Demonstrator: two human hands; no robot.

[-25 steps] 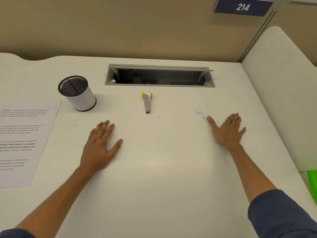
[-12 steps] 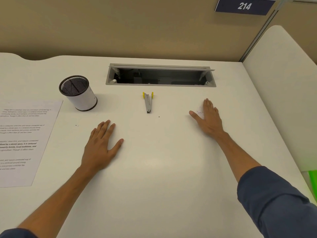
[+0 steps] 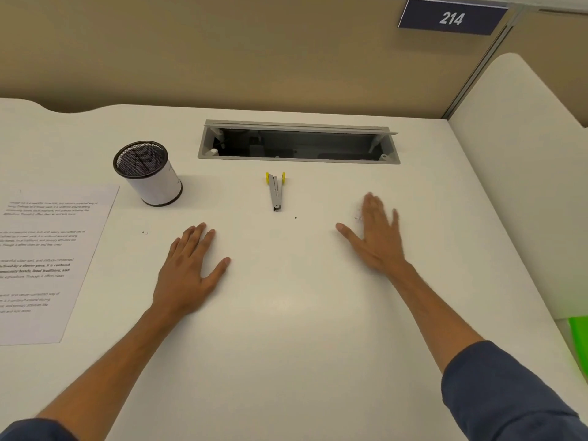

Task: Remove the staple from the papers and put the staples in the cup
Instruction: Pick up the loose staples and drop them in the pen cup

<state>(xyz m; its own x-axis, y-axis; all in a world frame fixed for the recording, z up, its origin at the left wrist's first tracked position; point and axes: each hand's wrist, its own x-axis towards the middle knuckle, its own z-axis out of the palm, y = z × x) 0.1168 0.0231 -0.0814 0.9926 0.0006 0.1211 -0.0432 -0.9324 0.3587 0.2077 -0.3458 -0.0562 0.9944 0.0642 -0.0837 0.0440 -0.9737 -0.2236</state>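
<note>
Our flat, empty right hand (image 3: 377,237) slides back over the loose staples (image 3: 359,218), apparently sweeping them toward the bench's centre for the mesh cup (image 3: 148,173), while our left hand (image 3: 187,272) stays spread, holding nothing.

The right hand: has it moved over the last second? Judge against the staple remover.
Yes. The right hand first slid away toward the desk's far edge, then came back nearer, ending closer to the staple remover.

Counter (image 3: 302,345): white, flat, with a curved back edge at the far left.
Cable tray (image 3: 299,143): grey-framed rectangular recess set in the counter's far side, lid open, dark inside.
Partition wall (image 3: 222,49): tan, behind the counter.
Number plate (image 3: 451,18): dark blue, reads "214", upper right.
Side panel (image 3: 521,173): white, rounded top, at right.
Green item (image 3: 579,342): bright, at the right edge, only partly seen.
</note>
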